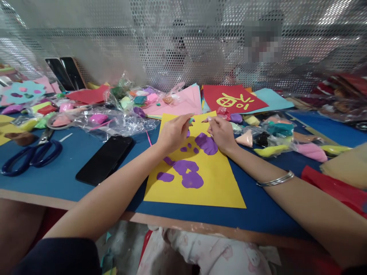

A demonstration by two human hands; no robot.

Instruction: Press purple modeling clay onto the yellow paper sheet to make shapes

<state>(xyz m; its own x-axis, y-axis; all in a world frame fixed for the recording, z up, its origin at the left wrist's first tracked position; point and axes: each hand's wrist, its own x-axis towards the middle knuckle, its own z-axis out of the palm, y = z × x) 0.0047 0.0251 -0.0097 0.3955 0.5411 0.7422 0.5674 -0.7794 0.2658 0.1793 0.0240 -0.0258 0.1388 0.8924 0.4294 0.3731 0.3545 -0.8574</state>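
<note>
a craft workshop: clay bags, coloured paper, scissors crowd the table.

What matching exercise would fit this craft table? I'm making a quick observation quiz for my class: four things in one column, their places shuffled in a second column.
Things:
1. scissors
2. black phone
3. red sheet with yellow characters
4. silver bangle

Places:
A. on the right wrist
B. at the back, by the perforated screen
C. far left on the blue mat
D. just left of the yellow paper

Pairs: 1-C, 2-D, 3-B, 4-A
</note>
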